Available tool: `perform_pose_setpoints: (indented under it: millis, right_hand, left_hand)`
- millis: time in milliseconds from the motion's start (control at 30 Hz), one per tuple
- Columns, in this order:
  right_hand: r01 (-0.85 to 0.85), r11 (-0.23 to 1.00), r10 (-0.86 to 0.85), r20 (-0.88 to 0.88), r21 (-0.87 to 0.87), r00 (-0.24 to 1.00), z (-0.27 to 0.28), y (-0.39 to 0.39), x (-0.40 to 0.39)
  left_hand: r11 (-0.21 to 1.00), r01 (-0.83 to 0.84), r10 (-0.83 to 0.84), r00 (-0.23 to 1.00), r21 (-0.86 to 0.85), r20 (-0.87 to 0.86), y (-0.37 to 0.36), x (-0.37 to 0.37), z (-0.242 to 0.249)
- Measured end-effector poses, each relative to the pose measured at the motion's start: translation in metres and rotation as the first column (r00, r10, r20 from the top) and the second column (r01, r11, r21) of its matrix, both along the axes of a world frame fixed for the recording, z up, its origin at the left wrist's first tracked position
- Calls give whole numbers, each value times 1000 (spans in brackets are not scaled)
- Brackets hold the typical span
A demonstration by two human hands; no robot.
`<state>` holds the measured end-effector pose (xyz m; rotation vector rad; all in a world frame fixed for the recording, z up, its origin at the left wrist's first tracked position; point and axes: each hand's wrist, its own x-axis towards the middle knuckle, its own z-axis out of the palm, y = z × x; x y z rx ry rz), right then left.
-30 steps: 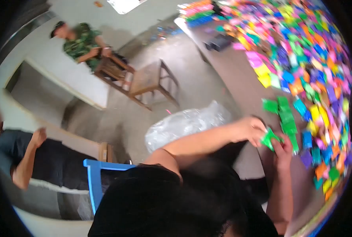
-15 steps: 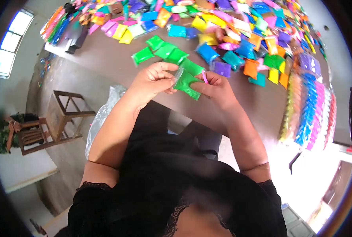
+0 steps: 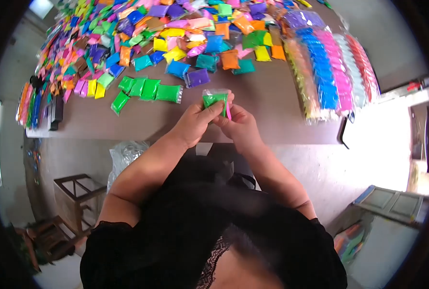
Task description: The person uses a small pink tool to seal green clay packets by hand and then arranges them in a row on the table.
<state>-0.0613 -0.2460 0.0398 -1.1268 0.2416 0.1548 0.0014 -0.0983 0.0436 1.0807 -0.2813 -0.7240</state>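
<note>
Green packet is located above the near part of the desk, between both hands. Left grip is closed on the packet. Right grip is closed on its lower right edge, beside a pink strip. Five green packets lie left; mixed-colour packets cover the far side; bundled packets lie right.

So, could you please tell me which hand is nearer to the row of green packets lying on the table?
Left: in view, the left hand is just below and right of the green packets; the right hand is farther right.
</note>
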Motion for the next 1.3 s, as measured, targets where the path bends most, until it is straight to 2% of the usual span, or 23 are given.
perform_pose_setpoints:
  millis: [33,100,167,233,267,300,333,367,433,467,533,567,667,767,833,867,933,1067,1133,1167,1233,1267,1300]
  right_hand:
    - [31,1000,-31,6,6,1000,4,1,-9]
    - [134,979,-125,68,-156,990,9,0,-26]
    - [201,968,-186,106,-151,977,4,-5,-41]
    - [266,953,-248,133,-143,960,-4,-11,-55]
    - [267,943,-252,97,-198,963,-9,-16,-62]
    - [266,930,-260,57,-253,964,-13,-17,-68]
    - [284,924,-283,41,-255,958,-17,-14,-73]
    - [296,907,-296,46,-299,954,-19,-12,-76]
    - [302,877,-316,26,-373,948,-22,-8,-78]
    - [314,869,-335,10,-382,942,-19,-3,-80]
    - [342,761,-352,91,-552,932,-13,4,-79]
    - [343,751,-362,82,-564,929,-13,6,-80]
    - [322,641,-361,96,-697,928,-15,6,-76]
    - [286,531,-328,117,-798,937,-18,13,-67]
    - [261,289,-215,203,-921,955,-7,20,-58]
    - [255,287,-217,197,-923,956,-5,23,-53]
    - [242,127,-128,226,-962,966,-5,27,-42]
    - [311,72,-72,306,-948,949,-14,38,-20]
    - [268,-64,16,267,-961,964,-20,40,-10]
    - [266,-64,19,265,-962,964,-18,37,-5]
    - [18,-279,-22,25,-960,999,-10,33,4]
    - [18,-281,-20,25,-960,1000,-10,30,5]
    - [94,-200,14,93,-975,996,-12,27,5]
  left_hand:
    - [1000,-7,7,1000,-3,-20,-2,1,1]
    - [998,60,-60,997,-1,-39,3,4,6]
    - [994,113,-113,992,-2,-64,14,8,8]
    - [973,148,-150,989,178,-6,28,12,8]
    - [970,167,-167,986,178,-12,33,12,9]
    - [876,-47,-236,825,479,513,38,11,14]
    - [736,-376,-421,396,562,816,42,9,14]
    - [745,-348,-432,399,569,809,47,9,1]
    - [684,-522,-607,-20,510,794,55,9,-31]
    - [697,-498,-603,-18,516,797,59,9,-40]
    - [741,-414,-541,100,529,835,62,14,-47]
    - [816,-395,-410,120,422,904,63,16,-50]
    - [880,-299,-327,183,369,927,71,21,-51]
    - [896,-322,-286,107,306,952,68,20,-52]
    - [898,-314,-292,94,307,952,66,17,-49]
    - [884,-345,-316,60,317,947,65,15,-45]
    - [869,-374,-338,33,325,941,63,12,-41]
    - [855,-407,-349,9,322,937,63,9,-38]
    - [848,-415,-361,5,331,932,64,9,-38]
    - [842,-422,-369,0,335,929,65,9,-39]
    - [837,-430,-376,-2,338,927,66,9,-39]
    - [836,-436,-377,-15,333,926,66,9,-38]
    - [835,-442,-378,-29,327,925,65,9,-38]
